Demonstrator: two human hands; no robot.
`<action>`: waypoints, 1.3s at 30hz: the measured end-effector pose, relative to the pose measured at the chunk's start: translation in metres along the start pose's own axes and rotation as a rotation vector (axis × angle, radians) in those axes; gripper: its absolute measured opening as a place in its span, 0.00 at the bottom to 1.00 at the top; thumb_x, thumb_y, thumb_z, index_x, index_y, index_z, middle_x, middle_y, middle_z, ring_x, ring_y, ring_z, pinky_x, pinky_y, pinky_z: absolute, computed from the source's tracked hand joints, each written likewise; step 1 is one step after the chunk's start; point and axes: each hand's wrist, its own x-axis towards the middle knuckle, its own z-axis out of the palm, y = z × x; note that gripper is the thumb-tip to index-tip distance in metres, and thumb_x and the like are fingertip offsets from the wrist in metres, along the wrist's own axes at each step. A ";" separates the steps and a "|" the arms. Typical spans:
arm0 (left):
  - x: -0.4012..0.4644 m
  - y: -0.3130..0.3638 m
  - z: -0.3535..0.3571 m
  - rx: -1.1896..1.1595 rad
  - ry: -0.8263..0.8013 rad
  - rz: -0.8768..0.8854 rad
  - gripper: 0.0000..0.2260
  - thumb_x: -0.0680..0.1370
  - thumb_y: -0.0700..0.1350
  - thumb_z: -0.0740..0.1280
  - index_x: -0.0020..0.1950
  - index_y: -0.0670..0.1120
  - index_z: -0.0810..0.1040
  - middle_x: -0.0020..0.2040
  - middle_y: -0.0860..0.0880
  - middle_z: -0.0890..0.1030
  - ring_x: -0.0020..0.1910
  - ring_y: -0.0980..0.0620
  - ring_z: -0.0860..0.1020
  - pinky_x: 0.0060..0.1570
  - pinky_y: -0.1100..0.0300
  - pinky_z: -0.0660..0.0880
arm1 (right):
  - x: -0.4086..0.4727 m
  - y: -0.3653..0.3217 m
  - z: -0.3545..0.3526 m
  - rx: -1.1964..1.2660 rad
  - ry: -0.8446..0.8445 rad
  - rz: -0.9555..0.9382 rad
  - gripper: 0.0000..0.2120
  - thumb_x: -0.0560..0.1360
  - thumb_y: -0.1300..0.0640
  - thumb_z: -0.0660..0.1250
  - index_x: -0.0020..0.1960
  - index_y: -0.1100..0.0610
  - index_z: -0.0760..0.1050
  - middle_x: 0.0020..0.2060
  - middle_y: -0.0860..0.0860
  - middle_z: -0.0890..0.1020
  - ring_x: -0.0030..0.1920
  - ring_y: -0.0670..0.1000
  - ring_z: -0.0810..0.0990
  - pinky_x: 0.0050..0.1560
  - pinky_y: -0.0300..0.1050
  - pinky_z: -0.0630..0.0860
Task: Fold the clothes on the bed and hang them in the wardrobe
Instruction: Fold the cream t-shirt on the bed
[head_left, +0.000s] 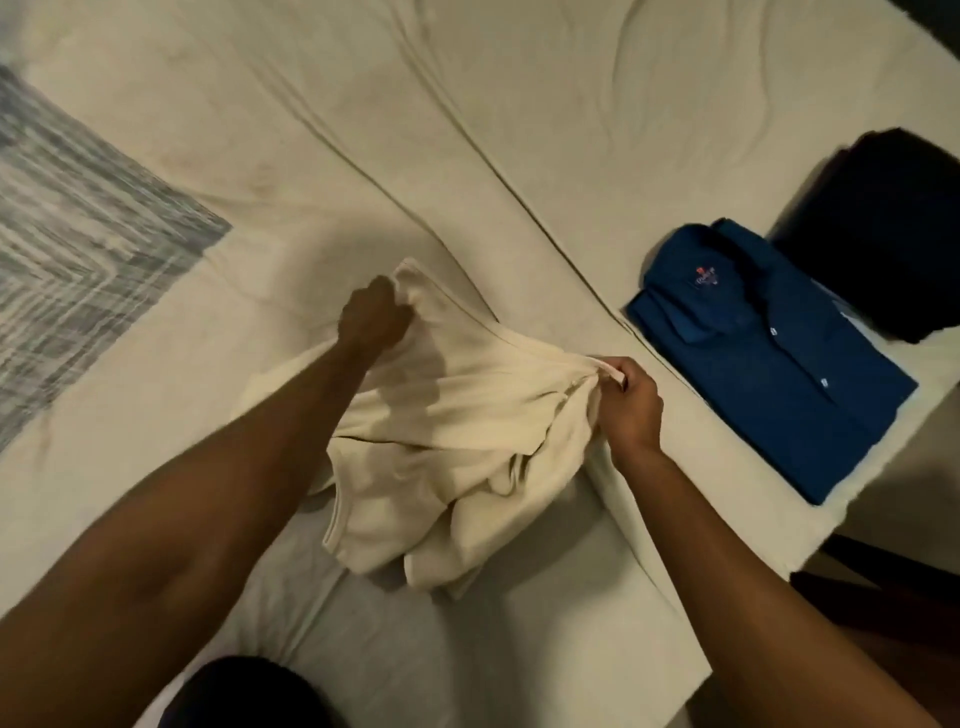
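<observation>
The cream shirt (457, 441) lies bunched on the bed (363, 130), right in front of the person. The left hand (371, 317) grips its far edge. The right hand (631, 402) pinches its right edge. The shirt stretches between both hands.

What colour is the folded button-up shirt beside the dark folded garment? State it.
Deep blue folded button-up shirt, white buttons; head view.
</observation>
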 end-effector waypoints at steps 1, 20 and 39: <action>0.004 0.014 -0.004 -0.041 -0.026 0.076 0.20 0.79 0.52 0.66 0.66 0.42 0.76 0.63 0.37 0.79 0.63 0.37 0.76 0.59 0.49 0.73 | 0.004 0.001 -0.004 0.025 0.038 0.027 0.10 0.80 0.63 0.61 0.51 0.53 0.80 0.46 0.48 0.83 0.49 0.49 0.80 0.51 0.43 0.77; -0.085 0.015 0.029 -0.320 0.445 0.265 0.24 0.77 0.49 0.67 0.71 0.46 0.71 0.68 0.43 0.71 0.68 0.43 0.69 0.65 0.48 0.65 | -0.006 0.029 -0.005 -0.069 -0.042 0.310 0.21 0.79 0.47 0.65 0.66 0.58 0.66 0.59 0.55 0.77 0.58 0.58 0.77 0.60 0.50 0.73; -0.179 -0.072 0.015 -1.596 0.035 -0.772 0.03 0.81 0.46 0.64 0.50 0.48 0.75 0.23 0.51 0.69 0.20 0.58 0.67 0.32 0.62 0.80 | 0.007 0.005 -0.099 -0.008 -0.404 0.363 0.29 0.72 0.40 0.73 0.63 0.58 0.73 0.51 0.53 0.83 0.48 0.52 0.83 0.41 0.46 0.79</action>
